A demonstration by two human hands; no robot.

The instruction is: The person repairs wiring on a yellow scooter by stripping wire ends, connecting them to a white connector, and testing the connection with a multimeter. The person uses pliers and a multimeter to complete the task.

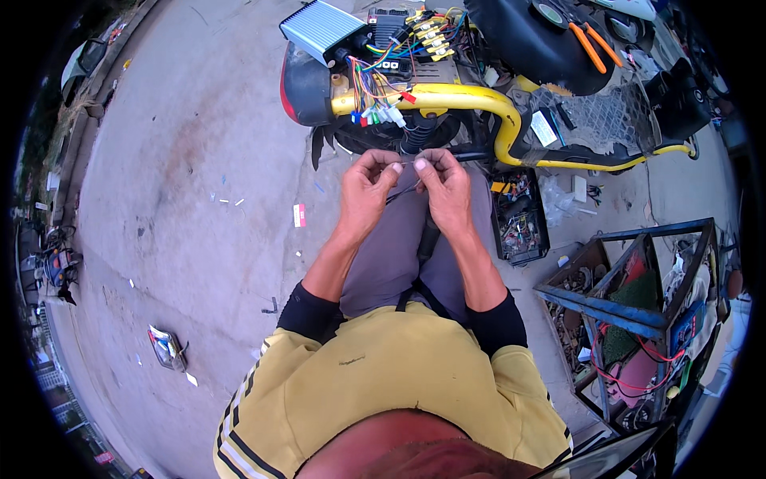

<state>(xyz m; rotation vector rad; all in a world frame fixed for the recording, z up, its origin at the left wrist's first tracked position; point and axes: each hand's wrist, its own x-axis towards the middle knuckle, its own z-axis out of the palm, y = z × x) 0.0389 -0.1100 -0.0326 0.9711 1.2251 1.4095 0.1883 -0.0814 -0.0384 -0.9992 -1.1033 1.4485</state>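
My left hand (366,185) and my right hand (441,185) are raised over my knees, fingers pinched on a thin wire (406,164) stretched between them. Just beyond them stands a scooter with a yellow tubular frame (455,97) and a black shock absorber. On top sit a silver finned box (317,30), a black module (385,22) and a yellow terminal block (431,37). Coloured wires with white, green, blue and red connectors (381,113) dangle over the tube, a little above my fingertips.
An open black parts case (519,231) lies right of my knees. A blue metal rack of scrap (606,323) stands at lower right. Orange-handled pliers (590,46) rest on the scooter's black seat. A small tray of items (166,347) sits on the concrete at left.
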